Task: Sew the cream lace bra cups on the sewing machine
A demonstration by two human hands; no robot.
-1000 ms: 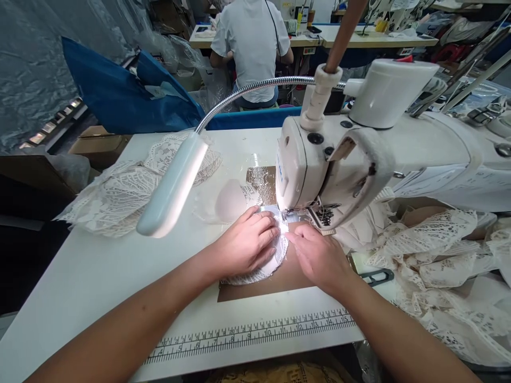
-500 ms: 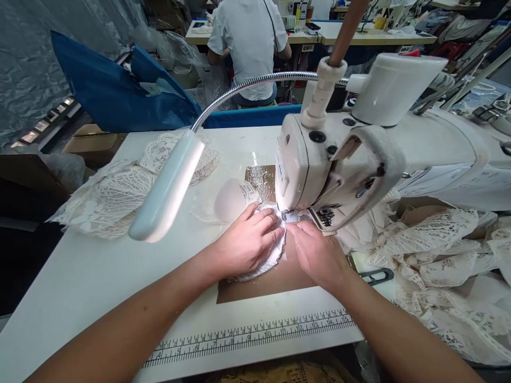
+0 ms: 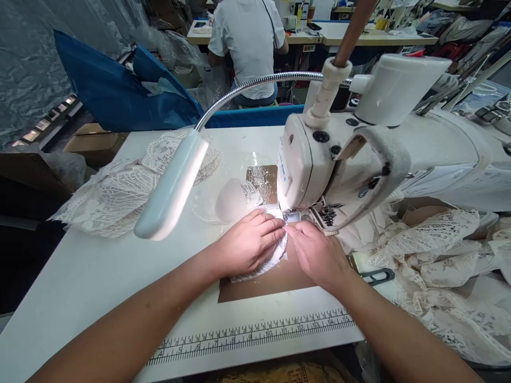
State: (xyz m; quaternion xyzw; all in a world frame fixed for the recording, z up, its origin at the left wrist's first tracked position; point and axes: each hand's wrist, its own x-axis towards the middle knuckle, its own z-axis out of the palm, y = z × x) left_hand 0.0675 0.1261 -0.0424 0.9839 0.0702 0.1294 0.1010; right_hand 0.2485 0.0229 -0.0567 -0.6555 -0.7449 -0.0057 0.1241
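Note:
Under the head of a white sewing machine (image 3: 303, 165) lies a rounded white lace piece (image 3: 255, 275), its edge near the presser foot. My left hand (image 3: 249, 242) rests flat on top of this piece, fingers stretched toward the needle area, covering much of it. Just to the right of the foot, my right hand (image 3: 317, 252) pinches the edge of the lace piece between thumb and forefinger. The fingertips of both hands nearly meet there. A pale moulded cup (image 3: 231, 201) with lace lies on the table beyond my left hand.
A lamp (image 3: 171, 186) on a bendable metal arm hangs over the table. Lace pieces are stacked at the left (image 3: 115, 197), and a larger lace heap (image 3: 443, 260) lies at the right beside black thread snips (image 3: 377, 276). A printed ruler (image 3: 255, 336) runs along the front edge. A person (image 3: 249, 48) sits beyond.
My left fingers have drawn closer together, and their tips now lie nearer my right thumb. The lace piece has shifted slightly under them. The whole view has moved a little.

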